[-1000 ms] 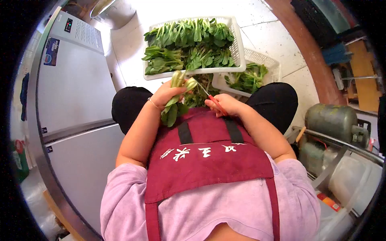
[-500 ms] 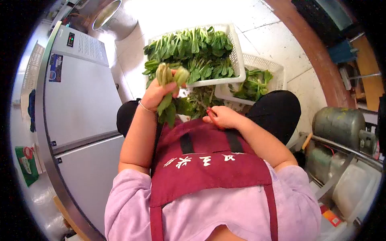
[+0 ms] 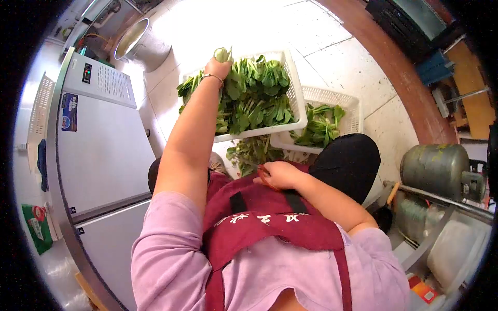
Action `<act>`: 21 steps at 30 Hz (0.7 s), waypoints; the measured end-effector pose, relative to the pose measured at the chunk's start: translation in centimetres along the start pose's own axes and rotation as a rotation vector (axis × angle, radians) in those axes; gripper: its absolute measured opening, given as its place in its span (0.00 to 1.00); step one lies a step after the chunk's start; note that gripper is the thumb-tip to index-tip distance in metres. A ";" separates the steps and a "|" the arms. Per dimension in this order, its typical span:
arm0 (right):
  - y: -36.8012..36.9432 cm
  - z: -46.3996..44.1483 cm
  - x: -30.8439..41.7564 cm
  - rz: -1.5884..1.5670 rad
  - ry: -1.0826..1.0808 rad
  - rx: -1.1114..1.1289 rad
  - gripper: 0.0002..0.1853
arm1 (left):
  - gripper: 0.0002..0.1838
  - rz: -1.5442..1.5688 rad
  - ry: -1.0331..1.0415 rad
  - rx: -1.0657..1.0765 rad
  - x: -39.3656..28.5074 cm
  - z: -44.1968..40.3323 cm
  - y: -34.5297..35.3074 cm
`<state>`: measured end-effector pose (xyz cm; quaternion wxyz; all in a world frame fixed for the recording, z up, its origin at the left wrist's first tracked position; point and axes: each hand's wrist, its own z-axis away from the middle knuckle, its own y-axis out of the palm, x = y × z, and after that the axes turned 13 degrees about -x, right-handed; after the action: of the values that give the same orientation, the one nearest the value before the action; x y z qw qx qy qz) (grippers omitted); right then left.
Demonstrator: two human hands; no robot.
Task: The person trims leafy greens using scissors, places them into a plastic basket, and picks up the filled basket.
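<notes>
the left hand is over the far left part of the large white crate, fingers closed around a bunch of greens, pale stem ends up; whether the bunch touches the leaves below it cannot be told. the right hand, on the near side of the crate, is curled around red-handled scissors; whether the blades are parted is too blurred to tell.

inside the crate, leafy greens lie side by side in rows, covering most of what shows of its floor, so i'd judge that a good share has been arranged. the bunch in the left hand is not yet let go. a loose heap sits just in front of the crate, and more leaves lie tangled in a smaller white basket at the crate's right; how much of either is left to handle is unclear.

farther out, nearer the wearer than the crate, a dark red apron carries white characters, upside down and partly folded, not surely readable. left of the crate, a grey fridge has a blue label, its print too small to read.
</notes>
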<state>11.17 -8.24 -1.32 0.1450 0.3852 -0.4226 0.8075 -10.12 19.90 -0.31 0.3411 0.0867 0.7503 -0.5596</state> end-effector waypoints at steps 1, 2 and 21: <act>-0.2 0.0 0.1 -0.010 0.015 0.019 0.29 | 0.28 -0.108 0.003 0.007 0.1 -0.3 0.4; -0.2 -0.2 -0.2 -0.011 0.016 0.015 0.29 | 0.30 -0.217 0.006 0.012 0.2 -0.5 0.8; -0.3 -0.8 -0.7 -0.447 0.196 -0.208 0.19 | 0.23 1.252 -0.501 0.711 4.0 18.2 -15.7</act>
<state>11.39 -7.36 -1.99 0.3988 0.3720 -0.3918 0.7410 -13.59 -3.04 6.96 0.7065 0.4709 0.2358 -0.4727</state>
